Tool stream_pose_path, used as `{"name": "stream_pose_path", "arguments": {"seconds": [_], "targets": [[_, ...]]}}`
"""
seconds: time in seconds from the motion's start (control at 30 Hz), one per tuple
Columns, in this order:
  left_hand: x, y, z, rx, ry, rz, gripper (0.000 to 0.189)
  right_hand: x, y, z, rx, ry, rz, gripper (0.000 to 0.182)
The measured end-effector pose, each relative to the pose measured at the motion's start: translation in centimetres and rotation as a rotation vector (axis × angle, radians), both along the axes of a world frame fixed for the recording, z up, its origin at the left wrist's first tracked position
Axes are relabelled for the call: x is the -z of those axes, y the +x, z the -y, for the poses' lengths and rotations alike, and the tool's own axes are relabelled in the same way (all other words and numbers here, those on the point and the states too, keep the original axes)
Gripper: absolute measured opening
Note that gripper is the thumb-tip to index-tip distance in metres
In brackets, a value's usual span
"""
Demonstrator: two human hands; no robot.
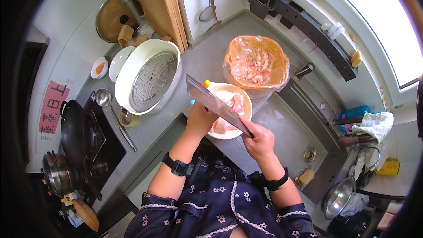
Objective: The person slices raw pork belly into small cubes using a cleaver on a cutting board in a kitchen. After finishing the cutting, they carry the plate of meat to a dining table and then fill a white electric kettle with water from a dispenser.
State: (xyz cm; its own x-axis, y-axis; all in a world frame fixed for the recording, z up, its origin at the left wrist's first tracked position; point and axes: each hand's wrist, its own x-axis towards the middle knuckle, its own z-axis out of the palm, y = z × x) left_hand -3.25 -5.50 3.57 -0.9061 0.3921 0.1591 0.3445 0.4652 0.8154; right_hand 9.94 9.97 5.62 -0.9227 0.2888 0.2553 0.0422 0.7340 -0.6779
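Note:
My right hand grips the handle end of a broad cleaver, held up at a slant over a cream-coloured plate. Pale pink and white pieces of raw meat lie on that plate. Close against the blade, on its near side, is my left hand; its fingers are mostly hidden, so whether they pinch anything does not show. Just beyond the plate stands an orange plastic basket lined with a clear bag, with many small pieces of raw meat inside.
On the left are a white oval steamer pot with a perforated insert, a ladle, a tape roll and a black wok. To the right lies the sink, its tap behind. Wooden boards lean at the back.

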Motion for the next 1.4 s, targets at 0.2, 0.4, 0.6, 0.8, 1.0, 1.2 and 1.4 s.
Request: {"name": "stream_pose_path", "arguments": {"seconds": [0.2,0.4,0.6,0.8,1.0,1.2,1.4], "targets": [[-0.1,0.5,-0.3,-0.025,0.016,0.099,0.042,-0.4,0.4,-0.1,0.005,-0.021,0.037,0.048],[1.1,0.7,-1.2,-0.036,0.033,-0.036,0.041,-0.4,0.3,-0.1,0.027,-0.05,0.015,0.047],[-1.7,1.8,-2.0,-0.119,-0.027,0.191,0.03,0.3,0.1,0.0,0.062,-0.072,0.044,0.045],[-1.6,2.0,-2.2,-0.119,-0.018,-0.037,0.029,0.8,-0.7,0.1,0.079,-0.265,0.188,0.042],[-1.9,1.1,-1.7,-0.106,-0.216,-0.167,0.026,2.3,-2.1,0.2,0.066,-0.378,0.321,0.039],[0.0,0.3,-0.8,-0.126,-0.262,-0.201,0.028,2.9,-3.3,0.5,0.059,-0.474,0.396,0.034],[-0.4,-0.3,-0.1,-0.136,-0.118,0.148,0.028,2.6,-3.8,1.3,0.066,-0.493,0.262,0.016]]}}
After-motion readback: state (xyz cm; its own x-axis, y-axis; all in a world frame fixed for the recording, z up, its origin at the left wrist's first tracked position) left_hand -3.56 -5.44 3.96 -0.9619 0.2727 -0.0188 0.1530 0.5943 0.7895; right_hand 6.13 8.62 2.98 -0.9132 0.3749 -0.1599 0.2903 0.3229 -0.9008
